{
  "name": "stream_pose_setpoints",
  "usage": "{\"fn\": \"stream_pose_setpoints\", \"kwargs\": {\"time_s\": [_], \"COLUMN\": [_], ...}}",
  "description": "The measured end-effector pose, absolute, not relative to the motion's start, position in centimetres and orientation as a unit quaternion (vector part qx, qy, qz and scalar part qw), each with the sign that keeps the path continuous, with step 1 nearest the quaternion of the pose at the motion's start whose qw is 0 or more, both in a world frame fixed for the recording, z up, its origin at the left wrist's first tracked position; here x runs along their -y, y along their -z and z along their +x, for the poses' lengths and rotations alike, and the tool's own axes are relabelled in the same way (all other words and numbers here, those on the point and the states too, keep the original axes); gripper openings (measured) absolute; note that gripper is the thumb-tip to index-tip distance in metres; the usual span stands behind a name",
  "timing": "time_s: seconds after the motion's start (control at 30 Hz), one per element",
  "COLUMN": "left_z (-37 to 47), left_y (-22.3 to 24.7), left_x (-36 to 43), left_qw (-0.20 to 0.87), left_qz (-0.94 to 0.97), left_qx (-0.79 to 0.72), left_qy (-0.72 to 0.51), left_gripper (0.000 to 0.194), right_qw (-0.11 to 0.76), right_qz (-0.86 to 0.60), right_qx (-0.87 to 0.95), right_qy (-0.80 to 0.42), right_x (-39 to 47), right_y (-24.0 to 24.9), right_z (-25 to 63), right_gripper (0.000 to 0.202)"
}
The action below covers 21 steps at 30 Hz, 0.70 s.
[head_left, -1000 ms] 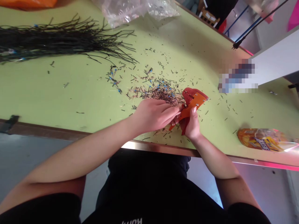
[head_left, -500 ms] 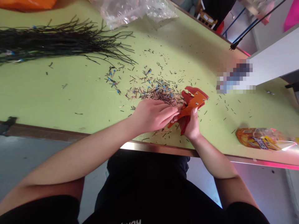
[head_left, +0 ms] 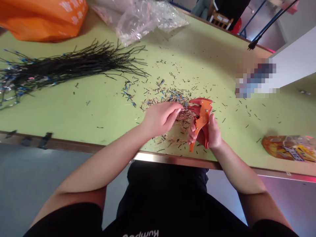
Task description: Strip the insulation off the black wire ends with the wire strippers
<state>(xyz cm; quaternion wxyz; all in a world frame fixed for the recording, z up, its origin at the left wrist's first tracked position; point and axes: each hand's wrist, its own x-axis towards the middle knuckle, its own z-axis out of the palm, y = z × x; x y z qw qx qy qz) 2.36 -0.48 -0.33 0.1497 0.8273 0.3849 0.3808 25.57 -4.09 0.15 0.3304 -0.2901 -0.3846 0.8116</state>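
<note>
Right hand: I have the right hand [head_left: 214, 133] wrapped around the orange-red tool [head_left: 204, 113], thumb on its 3 o'clock side, other fingers showing at 9 o'clock on the orange handle; the two handles stand apart at their lower ends.
Tool mouth: tilted over the table edge area, notched head at 12 o'clock, mouth facing 9 o'clock.
Left hand: at 9 o'clock from the tool, I read the left hand [head_left: 161, 118] as pinched at the fingertips on a thin dark wire [head_left: 185, 109], which points to the tool's mouth; whether it touches is too small for me to tell.
Clippings: a heap of clippings [head_left: 176, 94], black, coppery and blue, lies at 10 o'clock, partly behind the left hand.
Wire bundle: between 9 and 10 o'clock I see the long black bundle [head_left: 81, 65], its frayed end toward me.
Bags: orange bag [head_left: 46, 19] at 10, crumpled clear plastic [head_left: 145, 19] at 11.
Plug: black plug [head_left: 253, 44] between 1 and 2.
Bottle: lying on its side, the bottle [head_left: 288, 148] between 3 and 4.
Surface: all over a green table [head_left: 61, 113].
</note>
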Motion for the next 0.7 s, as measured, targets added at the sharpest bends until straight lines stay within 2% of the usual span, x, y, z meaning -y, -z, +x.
{"fn": "stream_pose_setpoints", "kwargs": {"time_s": [0.23, 0.53, 0.7], "left_z": [2.51, 2.69, 2.56], "left_y": [0.52, 1.08, 0.43], "left_x": [0.35, 0.64, 1.04], "left_qw": [0.136, 0.002, -0.011], "left_qz": [0.819, 0.832, 0.841], "left_qx": [-0.413, -0.398, -0.397], "left_qy": [-0.374, -0.385, -0.368], "left_gripper": [0.034, 0.030, 0.030], "right_qw": [0.296, 0.303, 0.307], "right_qz": [-0.260, -0.271, -0.312], "right_qx": [0.398, 0.434, 0.446], "right_qy": [-0.829, -0.804, -0.780], "right_x": [4.35, 4.59, 4.88], "right_y": [-0.07, 0.28, 0.53], "right_z": [25.66, 25.50, 25.30], "right_gripper": [0.075, 0.075, 0.073]}}
